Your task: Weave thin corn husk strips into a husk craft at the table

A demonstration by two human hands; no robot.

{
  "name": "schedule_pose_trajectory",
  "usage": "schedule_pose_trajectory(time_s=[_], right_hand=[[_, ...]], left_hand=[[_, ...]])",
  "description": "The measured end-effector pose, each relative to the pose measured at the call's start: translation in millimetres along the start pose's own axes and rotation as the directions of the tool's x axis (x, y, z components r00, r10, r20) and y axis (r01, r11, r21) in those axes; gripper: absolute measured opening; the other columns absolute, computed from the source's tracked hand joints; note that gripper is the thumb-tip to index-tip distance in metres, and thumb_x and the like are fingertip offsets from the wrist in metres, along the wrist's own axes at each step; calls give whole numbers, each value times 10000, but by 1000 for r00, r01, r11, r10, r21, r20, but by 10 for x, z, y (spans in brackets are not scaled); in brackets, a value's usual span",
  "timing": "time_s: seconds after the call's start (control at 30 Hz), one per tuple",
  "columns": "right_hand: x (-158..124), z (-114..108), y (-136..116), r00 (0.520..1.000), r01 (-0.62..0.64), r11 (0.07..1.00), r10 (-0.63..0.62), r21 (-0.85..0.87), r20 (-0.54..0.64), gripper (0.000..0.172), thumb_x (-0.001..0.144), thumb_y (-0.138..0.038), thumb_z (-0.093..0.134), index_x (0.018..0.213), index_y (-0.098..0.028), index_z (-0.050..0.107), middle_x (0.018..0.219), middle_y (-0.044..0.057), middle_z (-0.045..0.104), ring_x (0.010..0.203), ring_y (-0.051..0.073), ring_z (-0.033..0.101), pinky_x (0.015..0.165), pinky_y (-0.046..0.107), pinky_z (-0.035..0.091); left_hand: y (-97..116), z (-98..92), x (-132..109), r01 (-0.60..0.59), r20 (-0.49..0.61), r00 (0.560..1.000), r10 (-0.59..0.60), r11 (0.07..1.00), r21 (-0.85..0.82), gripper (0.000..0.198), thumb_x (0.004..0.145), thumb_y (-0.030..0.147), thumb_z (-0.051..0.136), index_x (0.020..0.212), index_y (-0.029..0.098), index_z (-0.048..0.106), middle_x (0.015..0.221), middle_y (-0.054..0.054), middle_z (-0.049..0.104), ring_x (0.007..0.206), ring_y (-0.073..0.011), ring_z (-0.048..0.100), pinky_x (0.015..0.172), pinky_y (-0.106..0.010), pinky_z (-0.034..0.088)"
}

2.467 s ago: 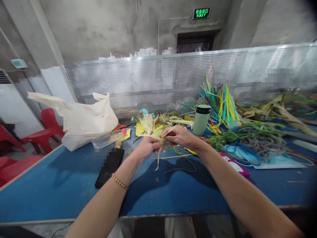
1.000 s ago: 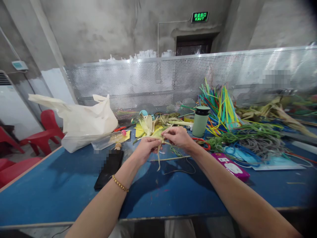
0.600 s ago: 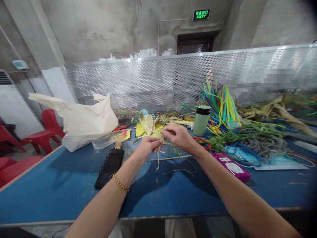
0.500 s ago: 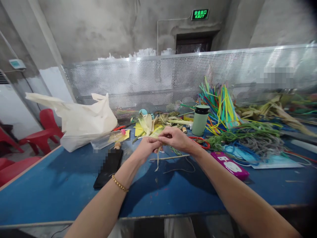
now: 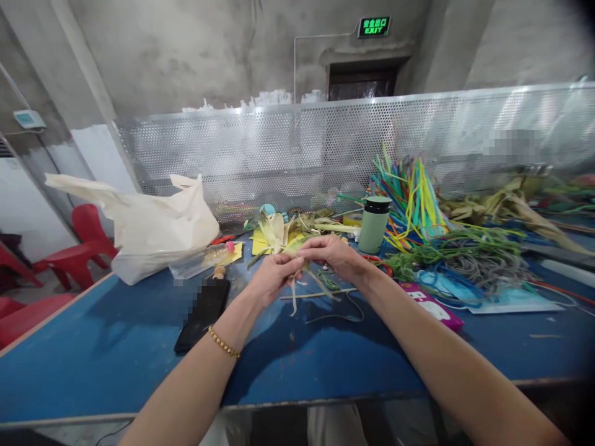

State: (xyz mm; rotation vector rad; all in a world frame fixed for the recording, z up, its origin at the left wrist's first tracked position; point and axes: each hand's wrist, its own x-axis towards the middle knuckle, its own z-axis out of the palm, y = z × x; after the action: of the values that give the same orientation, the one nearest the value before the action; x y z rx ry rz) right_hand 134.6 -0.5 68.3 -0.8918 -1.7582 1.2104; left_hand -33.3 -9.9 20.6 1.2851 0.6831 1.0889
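Both hands meet above the middle of the blue table [image 5: 116, 353]. My left hand [image 5: 275, 277] is closed in a pinch on a small bundle of pale corn husk strips [image 5: 302, 279], whose loose ends hang down under the fingers. My right hand [image 5: 335, 255] pinches the same husk bundle from the right, fingers pressed together at its top. A gold bracelet [image 5: 224, 342] circles my left wrist. Behind the hands lies a pile of corn husks [image 5: 279, 230] on yellow paper.
A black phone [image 5: 203, 307] lies left of my hands, a white plastic bag [image 5: 153, 226] further left. A green flask [image 5: 374, 224] stands behind. Coloured strips [image 5: 411, 198], green and grey cords [image 5: 469, 254] and a purple box [image 5: 434, 308] fill the right. A perforated metal screen [image 5: 302, 155] closes the back.
My right hand has slid down and closer to the left hand on the husk bundle. A husk strip now hangs down to the right below the fingers.
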Motion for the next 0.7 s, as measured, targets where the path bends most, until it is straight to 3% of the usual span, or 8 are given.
schedule_pose_trajectory(time_s=[0.13, 0.4, 0.6, 0.7], right_hand=[[5, 19, -8, 994, -75, 996, 79, 57, -69, 171, 594, -298, 734, 630, -137, 692, 449, -64, 450, 435, 47, 280, 447, 235, 192], [47, 96, 165, 991, 93, 996, -92, 1, -96, 159, 631, -274, 739, 692, -127, 734, 634, 18, 656, 596, 115, 540, 588, 252, 416], [112, 93, 269, 962, 248, 932, -269, -266, -47, 204, 743, -341, 679, 753, -148, 743, 714, 47, 681, 635, 153, 580, 593, 272, 444], [83, 64, 209, 880, 263, 780, -435, -567, -190, 230, 826, -329, 600, 784, -154, 743, 749, 58, 667, 685, 154, 565, 651, 272, 420]], left_hand=[[22, 26, -19, 10, 0, 1000, -10, 1000, 25, 290, 687, 382, 786, 728, 118, 674, 564, -9, 593, 459, -48, 415, 468, -218, 244], [42, 7, -20, 76, -21, 997, -75, 997, 9, 243, 623, 298, 809, 649, 120, 645, 519, -9, 558, 514, -102, 536, 480, -220, 298], [-6, -7, 3, 27, -41, 999, -27, 1000, 3, 262, 599, 310, 823, 617, 111, 654, 501, -16, 553, 521, -114, 550, 475, -224, 299], [-14, -53, 44, -53, -138, 989, 46, 998, -43, 304, 592, 343, 838, 632, 100, 660, 568, -42, 622, 475, -68, 475, 476, -217, 308]])
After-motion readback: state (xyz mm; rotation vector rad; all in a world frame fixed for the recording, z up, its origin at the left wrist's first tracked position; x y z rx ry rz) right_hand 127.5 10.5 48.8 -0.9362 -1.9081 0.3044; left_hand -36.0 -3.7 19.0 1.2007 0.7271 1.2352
